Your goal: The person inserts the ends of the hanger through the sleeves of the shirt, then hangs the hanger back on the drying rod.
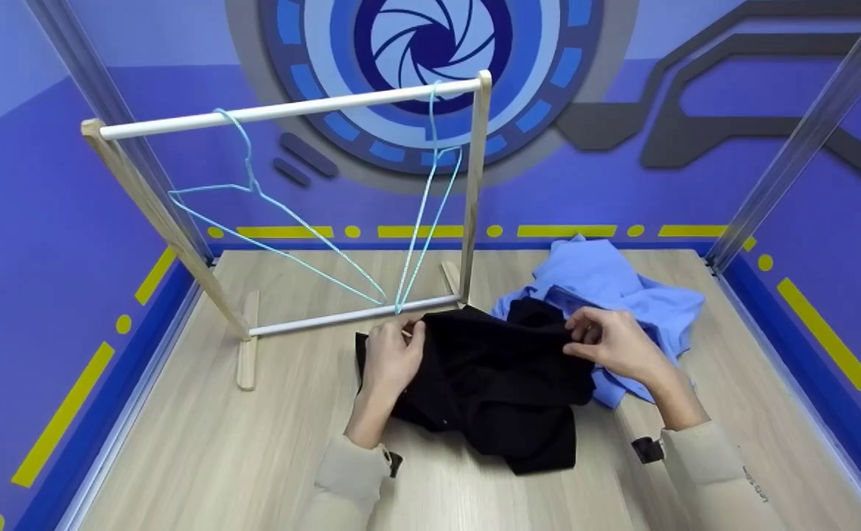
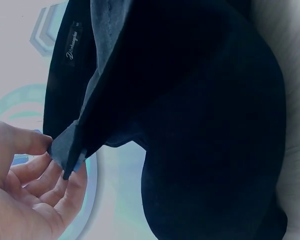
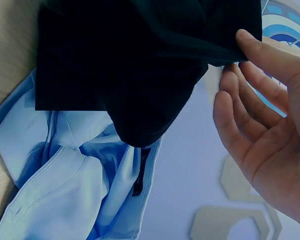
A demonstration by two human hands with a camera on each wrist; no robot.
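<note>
A crumpled black garment [image 1: 504, 383] hangs between both hands, its lower part over the wooden table. My left hand [image 1: 394, 354] pinches a corner of its upper edge between thumb and fingers. In the left wrist view, a sewn label [image 2: 72, 46] shows inside the black band near that hand. My right hand [image 1: 615, 343] pinches the opposite end of the same edge, thumb on one side and fingertips on the other. Behind and to the right, partly hidden by the black cloth, lies a light blue garment [image 1: 593, 269]; the right wrist view shows its dark label [image 3: 141, 172].
A wooden rack [image 1: 478, 192] with a white top bar [image 1: 290, 110] stands at the back left. Two light blue wire hangers hang on it, one left [image 1: 253, 188] and one right [image 1: 430, 192]. Patterned blue panels [image 1: 792, 199] enclose the table [image 1: 202, 442].
</note>
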